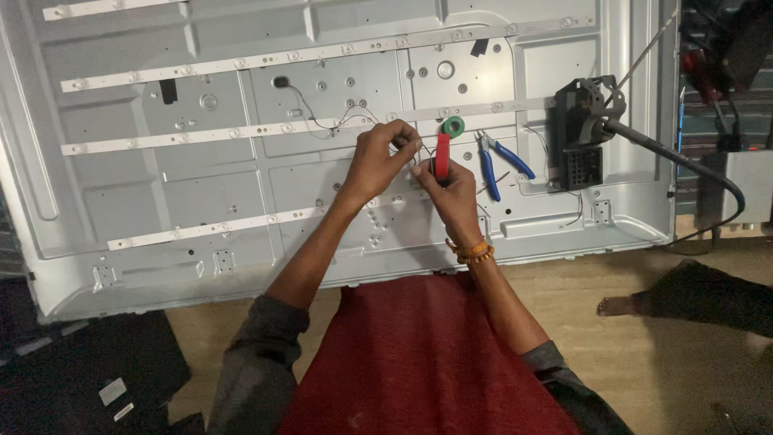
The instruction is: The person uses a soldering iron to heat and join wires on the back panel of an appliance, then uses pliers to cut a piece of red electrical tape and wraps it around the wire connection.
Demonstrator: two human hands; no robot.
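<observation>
Head view, looking down on a large pale-grey metal television back panel (241, 173) crossed by long white light strips (241, 129). The left hand (378, 161) was curled, fingertips pinching thin dark wires (338, 121) just above the panel. The right hand (452, 193) was closed around an upright red roll of tape (442, 157), touching the left. A green tape roll (453, 126) and blue-handled pliers (495, 161) lay just beside them; a black soldering-iron stand (581, 121) stood farther right.
</observation>
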